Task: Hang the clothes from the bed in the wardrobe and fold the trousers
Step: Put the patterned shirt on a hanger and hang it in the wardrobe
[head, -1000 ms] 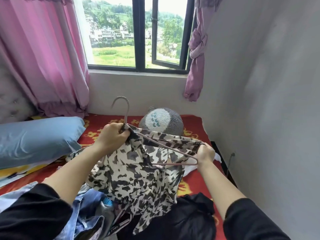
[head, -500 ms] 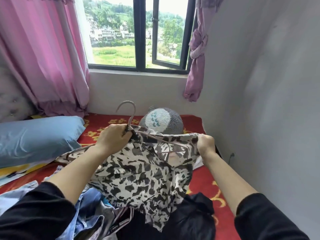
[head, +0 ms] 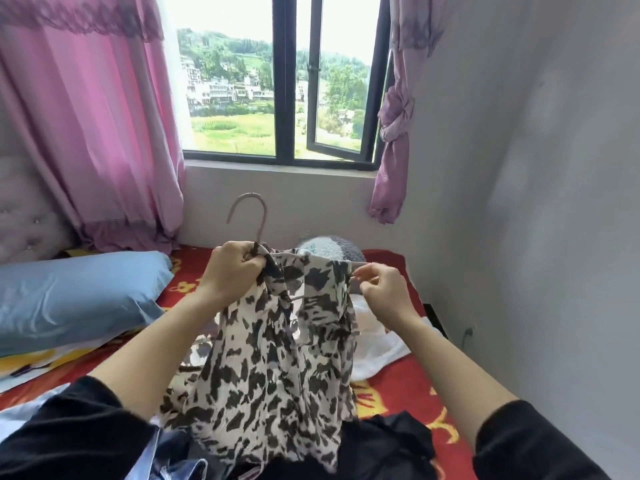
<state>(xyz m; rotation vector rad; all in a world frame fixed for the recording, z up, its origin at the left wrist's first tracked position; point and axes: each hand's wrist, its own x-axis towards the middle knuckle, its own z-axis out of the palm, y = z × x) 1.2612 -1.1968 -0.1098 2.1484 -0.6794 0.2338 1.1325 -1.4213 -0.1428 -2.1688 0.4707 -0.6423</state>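
Lifted higher, blouse (head: 277,375) hangs lengthwise; left hand (head: 232,271) grip clenches hanger (head: 259,216), hook up; right hand (head: 381,292) pinches it.

pillow (head: 79,299) left, garment (head: 277,358) on hanger (head: 258,220)

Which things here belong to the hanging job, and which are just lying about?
Job: patterned blouse; hanger; left hand gripping its neck; right hand pinching the blouse's shoulder; black garment and white cloth on the bed.
Lying about: blue pillow; plush toy; pink curtain.
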